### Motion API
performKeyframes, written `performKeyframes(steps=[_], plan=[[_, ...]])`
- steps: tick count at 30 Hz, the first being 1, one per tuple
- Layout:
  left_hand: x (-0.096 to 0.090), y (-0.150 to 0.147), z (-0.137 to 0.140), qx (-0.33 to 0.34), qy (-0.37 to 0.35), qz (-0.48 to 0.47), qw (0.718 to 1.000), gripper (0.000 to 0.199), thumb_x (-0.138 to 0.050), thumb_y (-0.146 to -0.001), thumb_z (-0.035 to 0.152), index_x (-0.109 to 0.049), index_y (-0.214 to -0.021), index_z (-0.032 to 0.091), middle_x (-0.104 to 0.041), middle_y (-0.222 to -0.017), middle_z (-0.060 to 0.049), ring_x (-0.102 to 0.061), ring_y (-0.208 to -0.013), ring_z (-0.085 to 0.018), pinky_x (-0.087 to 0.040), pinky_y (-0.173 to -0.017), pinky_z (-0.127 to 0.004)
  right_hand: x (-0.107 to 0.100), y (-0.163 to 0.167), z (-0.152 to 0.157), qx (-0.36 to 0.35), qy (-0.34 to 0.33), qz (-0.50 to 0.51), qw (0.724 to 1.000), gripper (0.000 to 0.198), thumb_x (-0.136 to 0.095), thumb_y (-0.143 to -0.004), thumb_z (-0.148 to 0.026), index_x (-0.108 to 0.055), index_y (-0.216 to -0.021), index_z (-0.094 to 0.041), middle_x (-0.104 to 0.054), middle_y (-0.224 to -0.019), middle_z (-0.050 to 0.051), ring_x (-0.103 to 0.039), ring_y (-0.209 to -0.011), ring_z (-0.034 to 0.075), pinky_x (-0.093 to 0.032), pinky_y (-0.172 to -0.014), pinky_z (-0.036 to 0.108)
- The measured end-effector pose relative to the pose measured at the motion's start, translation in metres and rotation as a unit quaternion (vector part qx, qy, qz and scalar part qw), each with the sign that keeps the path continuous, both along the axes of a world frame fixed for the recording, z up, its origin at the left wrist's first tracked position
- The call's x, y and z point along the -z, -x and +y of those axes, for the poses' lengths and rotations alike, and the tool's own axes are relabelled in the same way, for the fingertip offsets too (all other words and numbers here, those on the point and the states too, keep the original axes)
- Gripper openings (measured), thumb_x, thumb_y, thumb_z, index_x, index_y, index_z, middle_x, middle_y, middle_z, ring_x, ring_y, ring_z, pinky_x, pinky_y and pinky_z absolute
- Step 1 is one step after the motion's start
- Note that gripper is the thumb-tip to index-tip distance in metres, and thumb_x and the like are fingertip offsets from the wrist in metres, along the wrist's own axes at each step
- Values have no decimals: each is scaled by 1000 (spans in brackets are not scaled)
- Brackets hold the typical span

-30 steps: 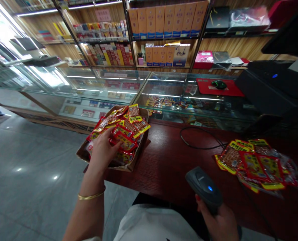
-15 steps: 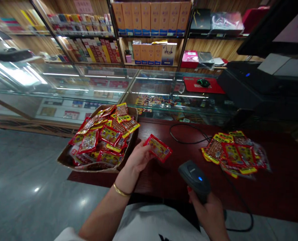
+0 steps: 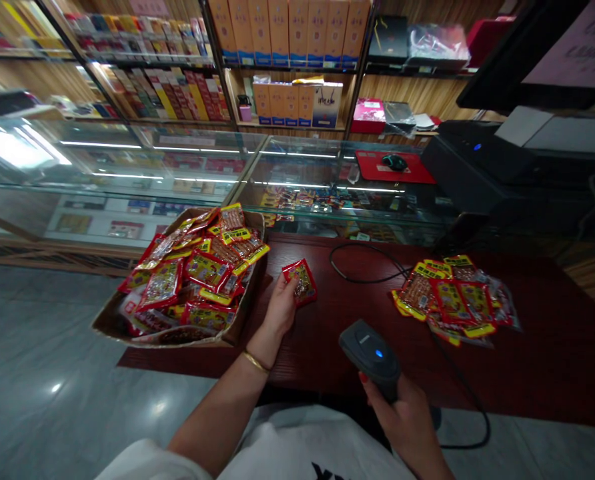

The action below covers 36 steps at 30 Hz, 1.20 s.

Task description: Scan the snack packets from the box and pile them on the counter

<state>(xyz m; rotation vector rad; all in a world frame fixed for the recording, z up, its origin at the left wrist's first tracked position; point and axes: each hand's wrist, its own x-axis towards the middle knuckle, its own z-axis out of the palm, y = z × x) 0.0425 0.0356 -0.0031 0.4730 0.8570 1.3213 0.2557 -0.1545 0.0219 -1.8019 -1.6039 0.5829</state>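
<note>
Between the fingers of my left hand (image 3: 281,305) is a red and yellow snack packet (image 3: 301,283), held over the dark red wooden counter (image 3: 322,333). My right hand (image 3: 408,415) grips a dark barcode scanner (image 3: 370,353) by its handle; a blue light glows on its top. Left of my left hand, a cardboard box (image 3: 241,313) is heaped with similar packets (image 3: 205,268). On the right of the counter lies a loose pile of snack packets (image 3: 450,297), some with yellow ends, beside clear plastic.
A black cable (image 3: 333,265) loops across the counter behind my hands. Farther back stand glass display cases (image 3: 177,160), a red mat (image 3: 365,167) with a mouse (image 3: 394,161), a black printer-like machine (image 3: 507,167) and a monitor (image 3: 522,67). Shelves of boxes (image 3: 287,33) line the wall.
The packet in my left hand has turned, its far end swinging from pointing right to more upright. The scanner stays in my right hand, and the whole view has shifted slightly.
</note>
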Motion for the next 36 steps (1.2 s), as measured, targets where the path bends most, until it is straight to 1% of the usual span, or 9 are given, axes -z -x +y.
performKeyframes(steps=[4, 8, 14, 17, 21, 25, 28, 32, 36], plan=[[-2, 5, 2, 19, 7, -7, 1000, 52, -86, -74, 35, -63, -118, 22, -77, -107, -7, -74, -94, -24, -60, -88, -45, -3, 2, 3, 7, 6, 1, 1000, 55, -53, -96, -65, -79, -101, -17, -76, -63, 7, -71, -51, 25, -56, -57, 30], [-1, 7, 4, 25, 15, -11, 1000, 51, -84, -75, 33, -62, -120, 22, -77, -112, -8, -75, -97, -26, -60, -88, -48, -1, 0, 0, 14, 11, -6, 1000, 56, -53, -95, -67, -79, -95, -17, -75, -61, 7, -72, -52, 26, -57, -60, 31], [5, -1, 9, -25, 9, -7, 1000, 40, -84, -73, 32, -63, -105, 20, -78, -100, -7, -75, -102, -28, -53, -101, -51, 7, -5, -4, 23, 4, -20, 1000, 57, -51, -96, -68, -77, -89, -19, -79, -72, 11, -75, -60, 27, -58, -65, 33], [5, -2, 10, -32, 11, -3, 999, 39, -83, -73, 31, -63, -105, 20, -78, -99, -7, -75, -105, -29, -51, -103, -52, 11, -5, -4, 23, 4, -17, 1000, 53, -52, -97, -66, -76, -86, -20, -80, -75, 11, -76, -64, 27, -59, -70, 33], [3, -3, 8, -36, 20, -1, 999, 36, -79, -72, 26, -63, -105, 20, -78, -97, -6, -74, -104, -27, -52, -103, -48, 9, -4, -4, 23, 4, -10, 1000, 49, -55, -97, -64, -74, -83, -21, -78, -69, 9, -75, -63, 26, -59, -71, 32], [2, -5, 5, -35, 45, 11, 998, 34, -73, -68, 21, -64, -101, 17, -77, -94, -6, -74, -99, -25, -53, -99, -43, -1, -4, -2, 23, -5, 2, 1000, 47, -54, -97, -61, -76, -84, -22, -75, -61, 6, -73, -55, 25, -57, -62, 30], [1, -6, 4, -24, 33, 18, 999, 34, -74, -68, 23, -64, -100, 17, -75, -93, -5, -73, -96, -24, -54, -96, -42, -7, -4, -1, 22, -13, 11, 1000, 45, -57, -96, -60, -76, -86, -21, -74, -59, 5, -71, -52, 24, -55, -57, 30], [1, -5, 2, -25, 25, 28, 999, 36, -76, -68, 25, -63, -101, 18, -75, -91, -3, -73, -92, -22, -54, -94, -40, -10, -2, -1, 25, -10, 23, 999, 46, -57, -94, -62, -76, -84, -21, -73, -58, 6, -70, -49, 24, -56, -58, 30], [1, -5, 1, -29, 15, 20, 999, 37, -76, -68, 26, -64, -101, 19, -75, -92, -3, -73, -98, -24, -52, -97, -42, -9, 0, -3, 11, -4, 18, 1000, 46, -55, -95, -62, -75, -82, -22, -72, -55, 5, -69, -49, 24, -57, -61, 31]])
